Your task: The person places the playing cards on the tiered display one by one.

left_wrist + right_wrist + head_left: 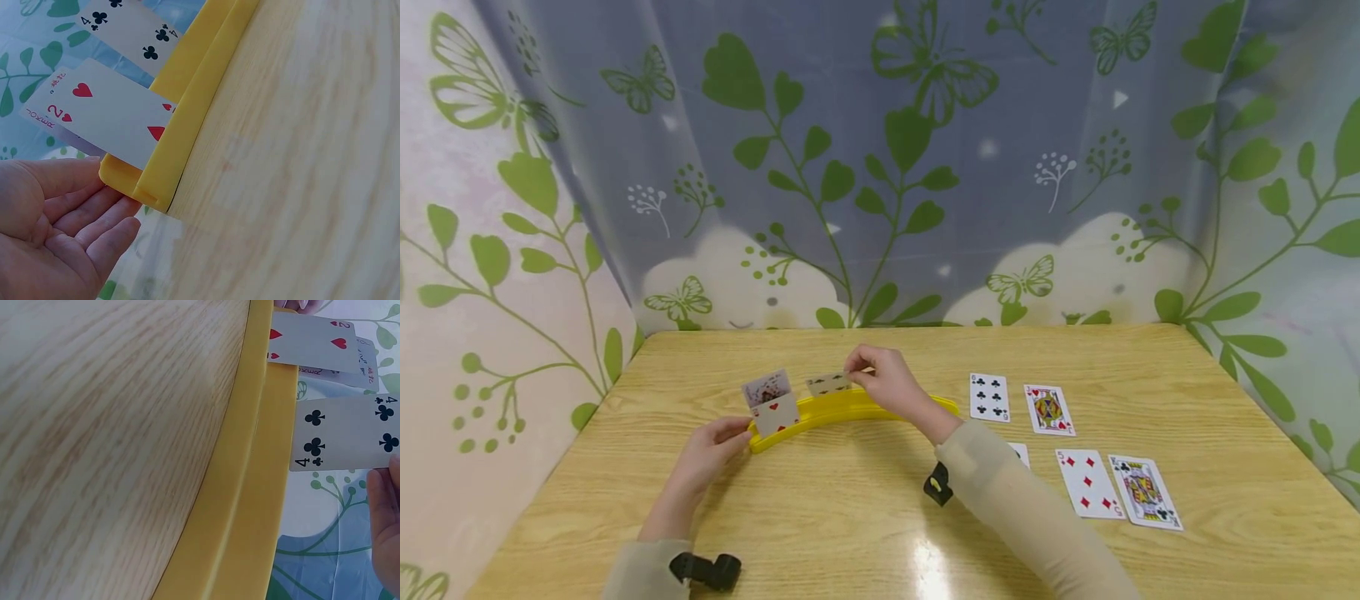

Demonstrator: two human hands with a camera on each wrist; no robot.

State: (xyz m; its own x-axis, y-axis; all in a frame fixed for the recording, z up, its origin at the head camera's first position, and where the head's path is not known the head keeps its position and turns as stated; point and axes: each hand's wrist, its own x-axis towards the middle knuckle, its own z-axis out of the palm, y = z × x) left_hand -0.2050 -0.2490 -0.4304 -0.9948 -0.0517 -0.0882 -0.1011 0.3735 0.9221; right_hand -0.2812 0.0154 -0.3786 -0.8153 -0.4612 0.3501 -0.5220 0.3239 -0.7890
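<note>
A curved yellow card holder [842,406] lies on the table. At its left end my left hand [713,448] grips the tip, thumb and fingers around the end in the left wrist view [69,219]. The two of hearts [776,414] stands in the holder's slot beside that hand, with a joker [767,387] leaning behind it. My right hand [886,379] pinches the four of clubs [344,432] by its edge between thumb and fingers. That card is just behind and above the holder's rim, to the right of the two of hearts.
Right of the holder lie the six of clubs [989,397], a jack of hearts [1049,410], the five of diamonds [1088,483] and a king of clubs [1146,492], face up. Another card [1020,453] is mostly hidden by the right sleeve. A patterned curtain [850,167] hangs behind the table.
</note>
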